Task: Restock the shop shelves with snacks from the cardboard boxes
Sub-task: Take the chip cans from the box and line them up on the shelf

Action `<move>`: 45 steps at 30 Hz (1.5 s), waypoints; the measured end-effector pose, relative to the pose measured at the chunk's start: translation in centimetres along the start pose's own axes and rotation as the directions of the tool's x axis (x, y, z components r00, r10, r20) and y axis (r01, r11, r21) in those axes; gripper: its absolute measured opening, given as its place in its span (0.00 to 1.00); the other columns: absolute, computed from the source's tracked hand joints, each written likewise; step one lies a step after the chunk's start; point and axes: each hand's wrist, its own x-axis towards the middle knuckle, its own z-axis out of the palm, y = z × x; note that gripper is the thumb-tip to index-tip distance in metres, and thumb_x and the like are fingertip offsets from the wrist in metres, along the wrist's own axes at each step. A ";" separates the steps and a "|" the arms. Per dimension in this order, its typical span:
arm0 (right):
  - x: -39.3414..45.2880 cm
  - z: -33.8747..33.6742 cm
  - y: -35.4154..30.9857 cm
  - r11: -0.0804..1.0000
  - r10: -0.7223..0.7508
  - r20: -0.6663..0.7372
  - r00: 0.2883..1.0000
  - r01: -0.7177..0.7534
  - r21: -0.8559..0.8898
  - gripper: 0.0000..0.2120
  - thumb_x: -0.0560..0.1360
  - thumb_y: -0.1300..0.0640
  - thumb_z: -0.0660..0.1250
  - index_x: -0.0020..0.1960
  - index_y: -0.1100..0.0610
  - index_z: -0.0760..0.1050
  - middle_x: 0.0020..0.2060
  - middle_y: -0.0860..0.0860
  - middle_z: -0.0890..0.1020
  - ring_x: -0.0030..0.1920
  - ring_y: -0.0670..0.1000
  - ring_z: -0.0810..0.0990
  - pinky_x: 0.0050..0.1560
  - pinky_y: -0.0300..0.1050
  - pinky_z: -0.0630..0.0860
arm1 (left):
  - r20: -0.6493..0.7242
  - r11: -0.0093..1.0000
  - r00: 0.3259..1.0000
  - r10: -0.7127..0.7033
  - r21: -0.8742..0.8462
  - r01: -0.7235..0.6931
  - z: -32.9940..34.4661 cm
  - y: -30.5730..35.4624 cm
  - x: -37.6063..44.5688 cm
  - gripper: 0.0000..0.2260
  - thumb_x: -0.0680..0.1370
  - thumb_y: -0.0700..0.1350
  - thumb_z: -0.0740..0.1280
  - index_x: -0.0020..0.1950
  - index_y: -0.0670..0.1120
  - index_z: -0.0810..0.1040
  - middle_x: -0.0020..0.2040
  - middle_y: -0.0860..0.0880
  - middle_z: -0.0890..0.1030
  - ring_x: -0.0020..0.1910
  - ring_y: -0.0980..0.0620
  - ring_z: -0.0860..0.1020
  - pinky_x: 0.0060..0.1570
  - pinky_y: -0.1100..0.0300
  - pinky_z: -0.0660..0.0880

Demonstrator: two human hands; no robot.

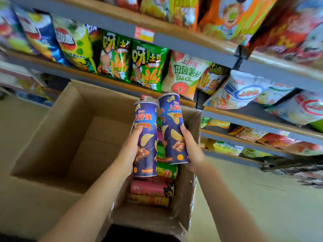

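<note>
Two tall blue chip cans are held up over an open cardboard box (pixel 185 203). The left can (pixel 146 137) is gripped by the left hand (pixel 130 151), with the fingers wrapped round the back of it and the thumb laid on its front. The right can (pixel 173 128) is gripped by the right hand (pixel 192 151), with the thumb pressed on the side of it and the fingers curled behind. Both cans are held almost upright, tops up, and the right one is leaned a little to the left. They are held close side by side; whether they touch cannot be told. More cans are seen lying in the box below, a green one (pixel 167 171), a red one (pixel 150 188) and a yellow one (pixel 150 200). A bigger cardboard box (pixel 57 130) is seen just to the left, with its flaps open. Behind the boxes, grey shelves (pixel 192 44) are filled with bright snack bags, such as green bags (pixel 148 67) and a white bag with a tomato picture (pixel 185 75). The bags at the edges are blurred. A pale floor (pixel 244 198) is seen on the right.
</note>
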 end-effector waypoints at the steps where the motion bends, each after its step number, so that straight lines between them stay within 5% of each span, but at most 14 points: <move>1: -1.5 0.1 -0.4 0.999 -0.027 -0.010 1.000 0.027 0.019 0.31 0.79 0.40 0.63 0.22 0.55 0.78 0.24 0.53 0.79 0.25 0.46 0.78 0.32 0.35 0.76 | 0.030 0.999 0.999 0.034 -0.004 -0.034 0.7 1.4 -0.9 0.19 0.79 0.61 0.62 0.54 0.47 0.81 0.41 0.47 0.86 0.33 0.50 0.83 0.34 0.60 0.80; 3: -4.5 0.5 -2.1 0.991 -0.108 -0.020 0.994 0.109 0.078 0.28 0.69 0.30 0.69 0.34 0.56 0.84 0.46 0.66 0.84 0.47 0.59 0.85 0.55 0.49 0.81 | 0.102 0.996 0.990 0.093 -0.007 -0.092 2.6 4.3 -3.5 0.19 0.80 0.60 0.61 0.51 0.46 0.82 0.38 0.47 0.86 0.30 0.50 0.82 0.34 0.60 0.79; 5: -7.8 0.6 -4.3 0.974 -0.188 0.005 0.982 0.185 0.130 0.34 0.59 0.26 0.74 0.44 0.57 0.85 0.60 0.72 0.77 0.61 0.68 0.78 0.67 0.63 0.73 | 0.192 0.988 0.969 0.153 0.001 -0.156 5.0 7.2 -7.0 0.17 0.80 0.56 0.62 0.48 0.46 0.82 0.37 0.46 0.85 0.30 0.49 0.82 0.37 0.58 0.78; 10: -16.8 -0.5 -11.9 0.837 -0.538 -0.010 0.843 0.535 0.111 0.43 0.60 0.32 0.78 0.62 0.62 0.77 0.50 0.67 0.80 0.52 0.68 0.79 0.64 0.69 0.73 | 0.339 0.921 0.875 0.346 0.055 -0.385 11.5 13.1 -15.8 0.12 0.80 0.50 0.63 0.44 0.46 0.82 0.37 0.45 0.84 0.32 0.46 0.81 0.48 0.51 0.77; 12: -20.3 -2.1 -15.1 0.756 -0.652 -0.011 0.758 0.651 0.074 0.33 0.65 0.40 0.78 0.61 0.60 0.77 0.38 0.56 0.83 0.39 0.55 0.82 0.50 0.53 0.81 | 0.399 0.859 0.807 0.435 0.086 -0.505 15.0 15.0 -19.3 0.10 0.80 0.50 0.63 0.49 0.47 0.82 0.39 0.45 0.85 0.34 0.46 0.81 0.48 0.50 0.78; 14: -23.5 -4.4 -18.2 0.668 -0.741 -0.030 0.671 0.741 0.069 0.14 0.76 0.52 0.71 0.58 0.57 0.75 0.30 0.46 0.81 0.29 0.45 0.80 0.35 0.40 0.79 | 0.458 0.768 0.704 0.543 0.067 -0.636 19.3 16.4 -22.2 0.07 0.80 0.49 0.64 0.51 0.50 0.81 0.39 0.48 0.85 0.34 0.49 0.82 0.41 0.56 0.79; 19: -27.0 -13.4 -26.1 0.443 -0.893 -0.109 0.437 0.896 -0.031 0.08 0.77 0.56 0.71 0.55 0.53 0.75 0.39 0.46 0.83 0.32 0.46 0.80 0.38 0.42 0.79 | 0.551 0.594 0.494 0.673 -0.004 -0.804 31.6 17.5 -25.1 0.09 0.72 0.52 0.72 0.51 0.57 0.83 0.43 0.44 0.85 0.38 0.45 0.81 0.42 0.52 0.76; 23: -27.7 -22.1 -31.9 0.309 -0.941 -0.182 0.286 0.944 -0.113 0.12 0.74 0.55 0.74 0.53 0.55 0.75 0.42 0.50 0.83 0.40 0.51 0.82 0.40 0.45 0.79 | 0.517 0.612 0.510 0.688 -0.036 -0.790 42.0 16.6 -24.8 0.10 0.72 0.49 0.75 0.51 0.48 0.84 0.46 0.40 0.85 0.45 0.40 0.80 0.49 0.43 0.75; 28: -26.1 -30.6 -39.9 0.217 -0.955 -0.260 0.142 0.932 -0.290 0.14 0.69 0.54 0.79 0.48 0.53 0.76 0.42 0.51 0.85 0.42 0.50 0.83 0.46 0.48 0.80 | 0.348 0.545 0.514 0.784 0.010 -0.838 50.7 16.3 -22.3 0.05 0.74 0.47 0.75 0.41 0.47 0.83 0.35 0.49 0.85 0.33 0.50 0.82 0.42 0.52 0.79; 32: -22.4 -32.9 -45.8 0.285 -0.946 -0.291 0.145 0.801 -0.526 0.20 0.67 0.45 0.79 0.48 0.56 0.76 0.38 0.46 0.80 0.39 0.47 0.78 0.39 0.37 0.69 | 0.184 0.533 0.523 0.832 -0.008 -0.846 52.6 16.8 -20.3 0.07 0.70 0.51 0.76 0.41 0.49 0.83 0.35 0.52 0.85 0.37 0.50 0.82 0.48 0.49 0.80; 35: -18.9 -33.7 -48.3 0.342 -0.936 -0.274 0.219 0.741 -0.578 0.22 0.66 0.42 0.78 0.49 0.54 0.76 0.42 0.47 0.81 0.44 0.50 0.79 0.42 0.41 0.69 | 0.140 0.550 0.544 0.827 -0.003 -0.835 52.7 16.7 -19.4 0.18 0.59 0.58 0.74 0.43 0.49 0.82 0.41 0.48 0.86 0.41 0.45 0.83 0.50 0.44 0.80; 39: -15.6 -33.7 -50.6 0.351 -0.935 -0.253 0.249 0.753 -0.557 0.23 0.66 0.41 0.78 0.52 0.53 0.76 0.45 0.47 0.82 0.47 0.50 0.81 0.45 0.44 0.74 | 0.202 0.526 0.519 0.830 0.025 -0.850 52.9 16.3 -18.9 0.13 0.66 0.52 0.75 0.48 0.49 0.81 0.44 0.45 0.85 0.37 0.49 0.83 0.37 0.55 0.80; 42: -14.3 -33.0 -52.0 0.352 -0.936 -0.201 0.289 0.749 -0.561 0.23 0.67 0.42 0.78 0.53 0.52 0.73 0.48 0.47 0.81 0.47 0.50 0.80 0.47 0.47 0.77 | 0.222 0.509 0.505 0.834 0.042 -0.859 52.6 16.4 -18.3 0.06 0.74 0.46 0.73 0.50 0.50 0.80 0.43 0.48 0.85 0.38 0.49 0.83 0.43 0.52 0.80; 45: -12.9 -32.5 -53.1 0.381 -0.921 -0.143 0.362 0.766 -0.517 0.23 0.67 0.44 0.79 0.55 0.51 0.73 0.50 0.48 0.81 0.51 0.53 0.82 0.52 0.57 0.81 | 0.233 0.506 0.511 0.828 0.084 -0.858 52.5 16.4 -18.1 0.17 0.65 0.55 0.74 0.52 0.52 0.80 0.46 0.49 0.86 0.43 0.47 0.85 0.48 0.49 0.81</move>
